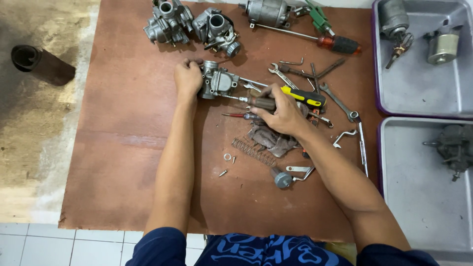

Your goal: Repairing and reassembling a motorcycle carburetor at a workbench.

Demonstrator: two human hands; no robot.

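Observation:
A grey metal carburetor [218, 80] lies on the brown board [123, 148] near its middle. My left hand [187, 78] grips the carburetor's left side and holds it down. My right hand [282, 112] is closed around the dark handle of a screwdriver [256, 102], whose shaft points left and meets the carburetor's lower right side. A yellow-and-black screwdriver handle [304, 96] lies just beyond my right hand. Under my right wrist sits a crumpled grey rag [271, 140].
Two more carburetors [167, 22] [217, 27], a starter motor [268, 12] and a red-handled screwdriver [335, 43] lie at the board's far edge. Wrenches [340, 101], a coil spring [253, 151] and small screws [227, 157] are scattered nearby. Two grey trays [419, 83] [423, 207] with parts stand right. A dark cylinder [42, 64] lies left.

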